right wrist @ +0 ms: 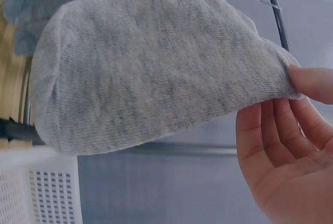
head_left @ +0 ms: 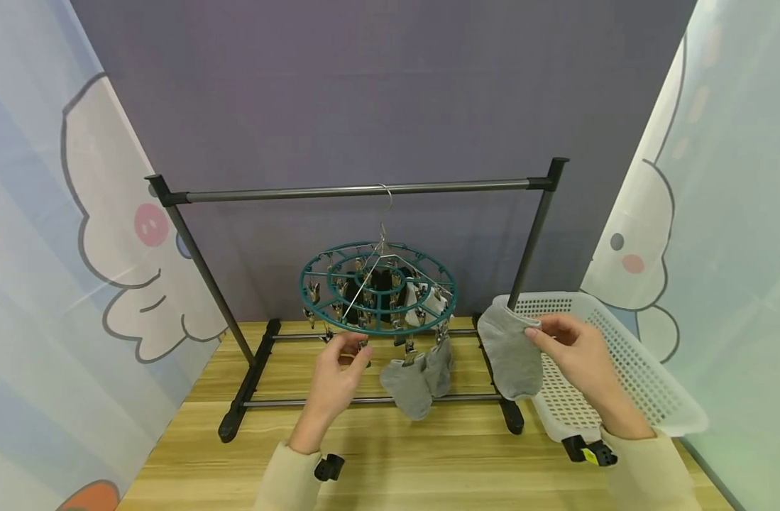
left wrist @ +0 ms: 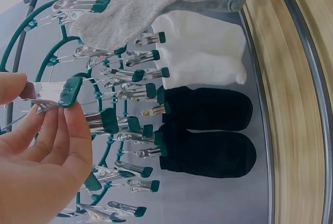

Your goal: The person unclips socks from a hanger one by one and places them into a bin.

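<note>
Sock (head_left: pixel 511 355), right of centre in head view, pinched by the edge between thumb and fingers of right hand (head_left: pixel 571 355); clip (left wrist: pixel 70 92), at left in left wrist view, pinched in left hand (head_left: pixel 335 372). Apparently at the lining-up step; probably needing sock brought to clip.

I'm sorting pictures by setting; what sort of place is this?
Probably an indoor spot staged for hanging laundry: a metal rack on a wood-grain surface holds a round clip hanger with socks clipped on, before a plain grey backdrop.
</note>
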Demonstrator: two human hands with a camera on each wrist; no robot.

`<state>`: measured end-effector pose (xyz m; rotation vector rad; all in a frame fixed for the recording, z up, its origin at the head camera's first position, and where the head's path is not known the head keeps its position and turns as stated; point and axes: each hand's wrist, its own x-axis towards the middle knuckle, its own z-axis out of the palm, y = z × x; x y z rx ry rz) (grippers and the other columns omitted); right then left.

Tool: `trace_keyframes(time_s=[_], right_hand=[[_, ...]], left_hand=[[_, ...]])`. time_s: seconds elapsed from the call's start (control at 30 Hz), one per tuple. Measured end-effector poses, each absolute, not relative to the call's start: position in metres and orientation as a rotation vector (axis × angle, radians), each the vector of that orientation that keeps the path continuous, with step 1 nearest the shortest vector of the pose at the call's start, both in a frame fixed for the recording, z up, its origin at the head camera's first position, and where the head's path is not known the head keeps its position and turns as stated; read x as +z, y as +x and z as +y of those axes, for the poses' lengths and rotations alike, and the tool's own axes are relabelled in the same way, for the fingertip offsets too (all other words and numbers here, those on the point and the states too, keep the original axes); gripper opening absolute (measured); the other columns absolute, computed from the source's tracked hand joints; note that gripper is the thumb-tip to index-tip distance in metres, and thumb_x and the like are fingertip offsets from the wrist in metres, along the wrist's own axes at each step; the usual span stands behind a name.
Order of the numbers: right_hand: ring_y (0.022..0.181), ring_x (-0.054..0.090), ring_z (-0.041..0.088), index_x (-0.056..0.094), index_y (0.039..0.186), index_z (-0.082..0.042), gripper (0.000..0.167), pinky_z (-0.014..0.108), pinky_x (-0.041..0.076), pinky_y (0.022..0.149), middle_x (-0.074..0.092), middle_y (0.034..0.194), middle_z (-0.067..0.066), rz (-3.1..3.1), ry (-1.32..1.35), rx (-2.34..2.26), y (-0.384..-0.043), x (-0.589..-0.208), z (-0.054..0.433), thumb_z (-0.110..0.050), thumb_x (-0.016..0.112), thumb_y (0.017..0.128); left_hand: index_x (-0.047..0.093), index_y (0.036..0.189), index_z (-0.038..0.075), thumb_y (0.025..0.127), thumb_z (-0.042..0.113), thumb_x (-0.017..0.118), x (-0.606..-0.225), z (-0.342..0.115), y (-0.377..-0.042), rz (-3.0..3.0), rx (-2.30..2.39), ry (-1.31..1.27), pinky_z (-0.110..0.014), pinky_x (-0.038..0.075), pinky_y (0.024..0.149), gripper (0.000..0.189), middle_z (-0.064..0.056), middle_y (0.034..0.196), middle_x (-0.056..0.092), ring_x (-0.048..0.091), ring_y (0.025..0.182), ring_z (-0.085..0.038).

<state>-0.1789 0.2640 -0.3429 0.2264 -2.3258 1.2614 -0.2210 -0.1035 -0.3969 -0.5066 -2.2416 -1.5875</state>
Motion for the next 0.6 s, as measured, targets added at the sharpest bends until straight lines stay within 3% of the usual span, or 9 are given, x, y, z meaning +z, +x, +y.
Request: trace_keyframes(time_s=[0.27, 0.6], right_hand=[[0.082, 0.061, 0.004, 0.071, 0.112, 0.0, 0.025, 0.017, 0.047, 0.068, 0.066, 0.091, -0.011, -2.313, 0.121, 1.222, -0.173, -0.337, 0.296, -0.02, 0.072, 0.098], [0.09, 0.057, -0.004, 0.071, 0.115, -0.007, 0.021, 0.012, 0.046, 0.07, 0.06, 0.1, -0.023, -2.297, -0.006, 1.27, -0.169, -0.35, 0.335, -0.019, 0.071, 0.098]], left_hand=[[0.069, 0.119, 0.011, 0.1, 0.022, 0.068, -0.399, -0.108, -0.223, -2.234, -1.568, -0.486, -0.036, 0.055, 0.084, 0.023, -0.003, 0.098, 0.063, 0.063, 0.091, -0.017], [0.067, 0.124, 0.003, 0.101, 0.023, 0.067, -0.399, -0.114, -0.222, -2.231, -1.584, -0.467, -0.039, 0.055, 0.087, 0.031, -0.005, 0.101, 0.063, 0.063, 0.093, -0.02]])
